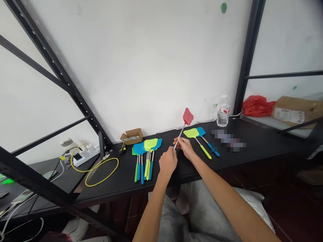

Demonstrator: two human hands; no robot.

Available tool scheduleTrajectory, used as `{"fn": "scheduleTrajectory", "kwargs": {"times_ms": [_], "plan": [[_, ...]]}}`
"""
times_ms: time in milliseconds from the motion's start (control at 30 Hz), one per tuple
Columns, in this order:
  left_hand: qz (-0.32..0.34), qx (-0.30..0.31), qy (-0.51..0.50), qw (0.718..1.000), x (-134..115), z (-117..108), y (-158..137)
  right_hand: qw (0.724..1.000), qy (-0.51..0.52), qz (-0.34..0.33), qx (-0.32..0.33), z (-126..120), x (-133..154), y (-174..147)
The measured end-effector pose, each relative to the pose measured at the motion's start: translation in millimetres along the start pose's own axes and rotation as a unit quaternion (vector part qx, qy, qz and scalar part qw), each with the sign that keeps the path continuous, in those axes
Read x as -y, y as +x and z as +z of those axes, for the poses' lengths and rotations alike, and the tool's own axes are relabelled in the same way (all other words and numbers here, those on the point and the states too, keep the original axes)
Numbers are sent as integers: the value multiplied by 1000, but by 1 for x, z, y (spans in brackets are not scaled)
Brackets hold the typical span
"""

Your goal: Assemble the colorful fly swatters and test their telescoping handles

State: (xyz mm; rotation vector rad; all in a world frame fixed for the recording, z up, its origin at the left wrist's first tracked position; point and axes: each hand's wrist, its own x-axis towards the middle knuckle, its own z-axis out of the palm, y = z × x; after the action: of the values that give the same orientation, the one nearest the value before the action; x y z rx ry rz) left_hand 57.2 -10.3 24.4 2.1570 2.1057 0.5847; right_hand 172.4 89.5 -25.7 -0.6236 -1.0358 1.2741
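Observation:
A red fly swatter (188, 116) with a thin metal rod is held up over the black shelf, its head tilted toward the wall. My left hand (168, 161) is wrapped round its lower end, so the handle is hidden in the fist. Higher on the rod, my right hand (184, 147) pinches the metal with its fingers. Left of my hands lies a bunch of several blue, yellow and green fly swatters (151, 144), handles toward me. To the right are a yellow fly swatter (191, 133) and a blue fly swatter (201, 131), partly overlapping.
A water bottle (223, 112) stands by the wall at the right, near a blurred patch. On the left are a small open cardboard box (133, 135), a looped yellow cable (114, 173) and a white power strip (87, 155). Black metal posts (248, 57) frame the shelf.

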Motion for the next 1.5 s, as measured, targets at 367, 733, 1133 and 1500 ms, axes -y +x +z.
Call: {"fn": "scheduleTrajectory", "kwargs": {"times_ms": [367,733,1133,1500], "plan": [[10,7,-138,990,-5,16,23,1000,-26,-12,11,0,0,-3],[36,6,-133,990,2,13,13,1000,-28,-4,-4,0,0,-2],[43,-1,-81,996,10,11,2,999,-27,-8,-19,1,1,-3],[35,9,-45,998,14,4,-10,999,-38,-14,-30,1,1,-3]]}}
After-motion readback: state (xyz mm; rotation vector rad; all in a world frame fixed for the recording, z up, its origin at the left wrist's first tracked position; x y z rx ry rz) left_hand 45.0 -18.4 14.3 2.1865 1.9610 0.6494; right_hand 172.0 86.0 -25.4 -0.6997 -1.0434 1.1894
